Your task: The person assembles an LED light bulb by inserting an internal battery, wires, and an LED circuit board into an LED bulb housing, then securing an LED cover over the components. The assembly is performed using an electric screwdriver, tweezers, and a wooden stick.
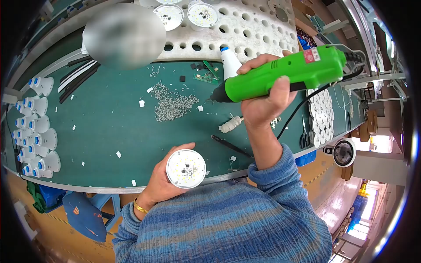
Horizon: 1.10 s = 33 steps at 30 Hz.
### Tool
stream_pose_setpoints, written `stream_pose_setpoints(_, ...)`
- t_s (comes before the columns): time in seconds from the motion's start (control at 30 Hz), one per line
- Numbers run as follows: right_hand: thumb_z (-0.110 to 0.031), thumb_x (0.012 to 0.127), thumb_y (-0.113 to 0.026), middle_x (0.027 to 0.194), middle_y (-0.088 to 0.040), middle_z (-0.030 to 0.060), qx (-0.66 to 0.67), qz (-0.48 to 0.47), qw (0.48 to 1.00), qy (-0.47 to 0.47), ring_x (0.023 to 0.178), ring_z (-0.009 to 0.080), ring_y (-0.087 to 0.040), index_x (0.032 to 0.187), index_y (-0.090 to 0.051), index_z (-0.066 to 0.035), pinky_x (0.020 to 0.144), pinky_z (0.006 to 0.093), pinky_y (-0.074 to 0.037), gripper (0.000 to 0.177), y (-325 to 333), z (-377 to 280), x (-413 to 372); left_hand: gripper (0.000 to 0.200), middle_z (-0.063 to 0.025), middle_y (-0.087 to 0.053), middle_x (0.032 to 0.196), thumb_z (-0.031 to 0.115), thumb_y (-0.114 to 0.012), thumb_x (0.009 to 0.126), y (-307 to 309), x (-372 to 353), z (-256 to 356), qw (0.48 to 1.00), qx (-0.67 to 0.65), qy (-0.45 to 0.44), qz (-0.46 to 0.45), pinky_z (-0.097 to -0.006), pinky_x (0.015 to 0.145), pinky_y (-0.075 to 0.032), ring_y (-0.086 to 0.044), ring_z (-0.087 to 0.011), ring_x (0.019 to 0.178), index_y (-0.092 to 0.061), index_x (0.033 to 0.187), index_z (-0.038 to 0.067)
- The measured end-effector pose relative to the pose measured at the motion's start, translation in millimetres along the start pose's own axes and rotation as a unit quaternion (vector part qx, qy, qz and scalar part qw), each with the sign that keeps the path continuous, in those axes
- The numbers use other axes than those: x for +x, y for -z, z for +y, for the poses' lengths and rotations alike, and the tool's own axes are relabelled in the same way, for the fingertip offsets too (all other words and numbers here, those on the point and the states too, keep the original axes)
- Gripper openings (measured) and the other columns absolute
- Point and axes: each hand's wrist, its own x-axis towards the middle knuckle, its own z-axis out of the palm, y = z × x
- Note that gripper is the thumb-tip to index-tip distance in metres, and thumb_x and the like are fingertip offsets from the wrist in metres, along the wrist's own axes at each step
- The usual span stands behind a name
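My left hand holds a round white lamp body with an LED board facing up, near the table's front edge. In my right hand is a green electric screwdriver, its dark tip pointing left, above the table. Left of that tip lies a pile of small screws on the green table. Behind the screwdriver a white lamp housing with a blue end stands partly covered. A small green circuit board lies beside it.
White lamp housings stand grouped at the left. A foam board with holes at the back bears lamps. Stacked round boards and scissors lie at right. A wrapped white roll and a black rod lie mid-table.
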Motion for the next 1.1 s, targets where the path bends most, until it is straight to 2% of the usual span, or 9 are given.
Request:
stream_pose_setpoints(0.13,-0.031,0.085,-0.045,0.076,-0.055,0.0200,-0.021,-0.001,1.000,-0.008,0.059,0.0249,-0.057,0.123,-0.029,0.004,0.054,0.0357,-0.049,0.054,-7.0,10.5,0.9,0.081,-0.0090,-0.052,0.126,0.009,-0.084,0.056,1.5,0.0,-3.7,1.000,-0.004,0.007,0.009,-0.0288,0.097,-0.040,-0.052,-0.0160,0.110,-0.048,0.127,0.001)
stream_pose_setpoints(0.37,-0.034,0.087,-0.046,0.076,-0.055,0.0201,-0.024,0.004,0.999,-0.028,0.059,0.0245,-0.057,0.124,-0.027,0.006,0.052,0.0346,-0.050,0.058,-10.6,15.2,-0.5,0.081,-0.0078,-0.053,0.121,0.008,-0.085,0.054,4.0,-1.6,-9.0,0.999,-0.025,0.013,0.017,-0.0288,0.096,-0.040,-0.052,-0.0156,0.108,-0.048,0.127,0.002)
stream_pose_setpoints(0.57,-0.037,0.088,-0.045,0.076,-0.054,0.0203,-0.001,0.013,0.999,-0.030,0.060,0.0257,-0.057,0.123,-0.030,0.003,0.054,0.0366,-0.049,0.055,-7.9,3.0,4.4,0.076,-0.0088,-0.052,0.120,0.008,-0.085,0.055,0.6,-0.2,-8.0,1.000,-0.004,-0.003,0.020,-0.0300,0.095,-0.041,-0.052,-0.0172,0.107,-0.050,0.121,0.003)
stream_pose_setpoints(0.67,-0.031,0.085,-0.051,0.078,-0.057,0.0178,0.041,0.007,0.999,-0.028,0.057,0.0229,-0.056,0.120,-0.031,0.000,0.050,0.0337,-0.048,0.052,-6.0,-2.9,6.5,0.072,-0.0120,-0.051,0.122,0.007,-0.084,0.056,0.7,2.3,-5.4,0.997,0.051,-0.047,0.025,-0.0310,0.096,-0.040,-0.050,-0.0220,0.111,-0.051,0.120,0.002)
stream_pose_setpoints(0.73,-0.033,0.085,-0.050,0.078,-0.057,0.0183,0.080,0.021,0.996,-0.038,0.057,0.0232,-0.056,0.123,-0.030,0.001,0.050,0.0338,-0.048,0.054,-6.2,-10.1,6.7,0.070,-0.0145,-0.049,0.125,0.007,-0.082,0.057,-0.1,6.7,-3.8,0.988,0.106,-0.106,0.040,-0.0325,0.098,-0.039,-0.048,-0.0262,0.116,-0.052,0.119,0.003)
stream_pose_setpoints(0.83,-0.043,0.088,-0.045,0.081,-0.056,0.0180,0.126,0.020,0.990,-0.057,0.061,0.0254,-0.056,0.126,-0.031,-0.001,0.055,0.0368,-0.048,0.058,-4.6,-26.4,5.9,0.069,-0.0183,-0.042,0.134,0.006,-0.081,0.058,-3.7,11.9,4.7,0.972,0.185,-0.121,0.074,-0.0352,0.101,-0.036,-0.041,-0.0317,0.125,-0.052,0.120,0.003)
stream_pose_setpoints(0.9,-0.048,0.089,-0.038,0.084,-0.055,0.0166,0.186,0.012,0.979,-0.087,0.068,0.0276,-0.056,0.125,-0.036,-0.003,0.062,0.0412,-0.047,0.057,-1.8,-40.0,4.1,0.070,-0.0194,-0.038,0.138,0.006,-0.081,0.058,-5.1,15.5,5.3,0.969,0.191,-0.140,0.077,-0.0365,0.102,-0.035,-0.039,-0.0323,0.128,-0.052,0.121,0.004)
stream_pose_setpoints(0.93,-0.051,0.089,-0.037,0.087,-0.055,0.0162,0.180,-0.028,0.980,-0.079,0.072,0.0273,-0.055,0.123,-0.040,-0.003,0.065,0.0416,-0.045,0.058,3.4,-45.8,4.7,0.071,-0.0199,-0.036,0.139,0.006,-0.082,0.058,-5.6,16.7,5.6,0.966,0.194,-0.150,0.077,-0.0371,0.102,-0.035,-0.037,-0.0326,0.130,-0.052,0.122,0.004)
stream_pose_setpoints(1.1,-0.048,0.090,-0.034,0.089,-0.053,0.0145,0.243,-0.051,0.964,-0.089,0.073,0.0244,-0.051,0.124,-0.046,-0.004,0.065,0.0394,-0.043,0.057,5.2,-70.8,4.5,0.076,-0.0177,-0.036,0.141,0.010,-0.084,0.058,-11.0,19.5,9.4,0.971,0.183,-0.146,0.045,-0.0399,0.103,-0.036,-0.037,-0.0332,0.130,-0.051,0.126,0.008)
